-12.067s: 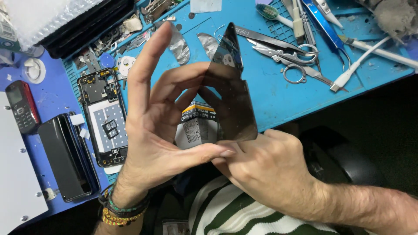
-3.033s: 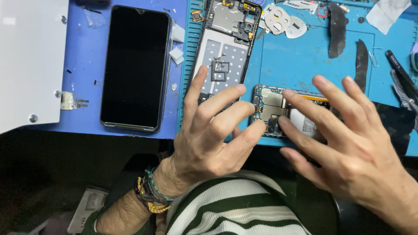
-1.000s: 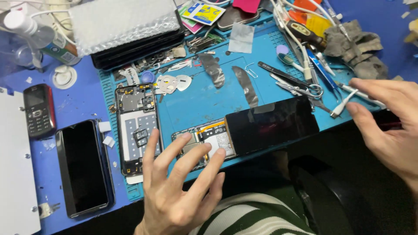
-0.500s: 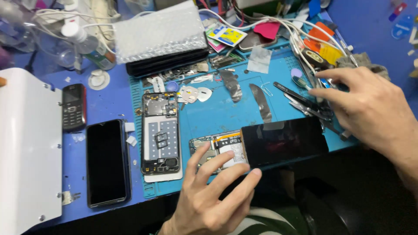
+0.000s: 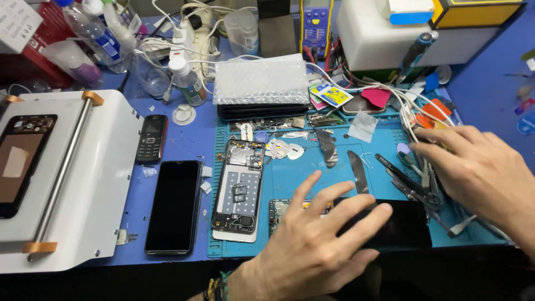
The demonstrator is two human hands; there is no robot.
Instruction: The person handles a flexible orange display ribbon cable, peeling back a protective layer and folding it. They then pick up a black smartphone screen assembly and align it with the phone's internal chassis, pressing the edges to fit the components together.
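Note:
My left hand (image 5: 315, 242) lies flat with fingers spread over a dark phone screen panel (image 5: 404, 226) and the circuit board (image 5: 281, 209) under its left end, at the front of a blue work mat (image 5: 312, 167). Out at the mat's right edge, my right hand (image 5: 473, 167) hovers with fingers apart over scissors and tweezers (image 5: 409, 184), holding nothing that I can see. An opened phone body (image 5: 238, 189) with bare insides lies left of my left hand.
A black phone (image 5: 174, 206) and a small keypad phone (image 5: 151, 138) lie left of the mat. A white machine (image 5: 83, 184) carrying another phone fills the left side. Stacked dark panels under bubble wrap (image 5: 262, 83), bottles, cables and a white box crowd the back.
The view has tilted up, showing more of the bench's back. My right hand reached left to the tools at the mat's right edge. My left hand stays on the screen panel.

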